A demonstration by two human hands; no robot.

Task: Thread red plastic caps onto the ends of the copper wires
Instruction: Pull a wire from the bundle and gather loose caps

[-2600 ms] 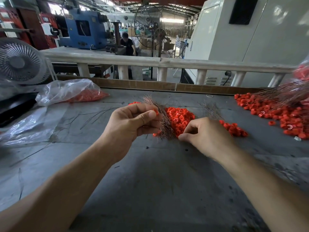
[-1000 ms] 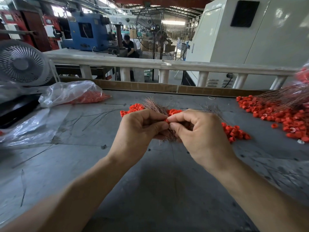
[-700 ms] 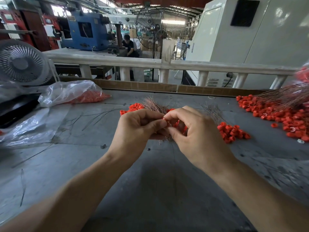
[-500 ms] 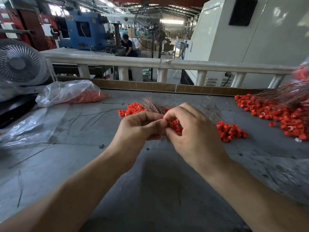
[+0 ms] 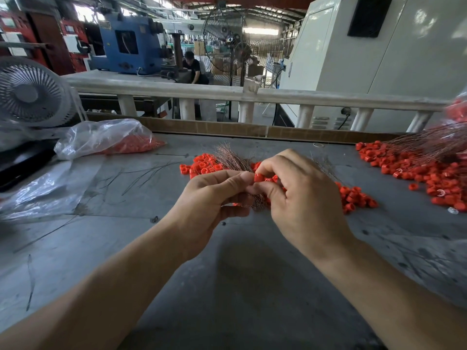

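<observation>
My right hand [image 5: 303,198] has come over to meet my left hand [image 5: 212,198] in the middle of the worktop [image 5: 240,286]. A little while ago it was still down by the pile of red caps [image 5: 353,195], picking one. Now its fingers [image 5: 265,168] pinch one red cap [image 5: 259,177] right against my left thumb. I think that means the cap is going onto a wire end now, but the wire tip is too thin for me to see.

My left hand is curled tight round a bunch of copper wires [image 5: 230,157]. The bunch sticks out far past my fist, over more red caps.

Since half a second ago the two hands have hardly moved. They just sit close and touch.

A bigger heap of caps [image 5: 417,168] lies far right. A clear bag [image 5: 101,137] with more caps lies far left.
</observation>
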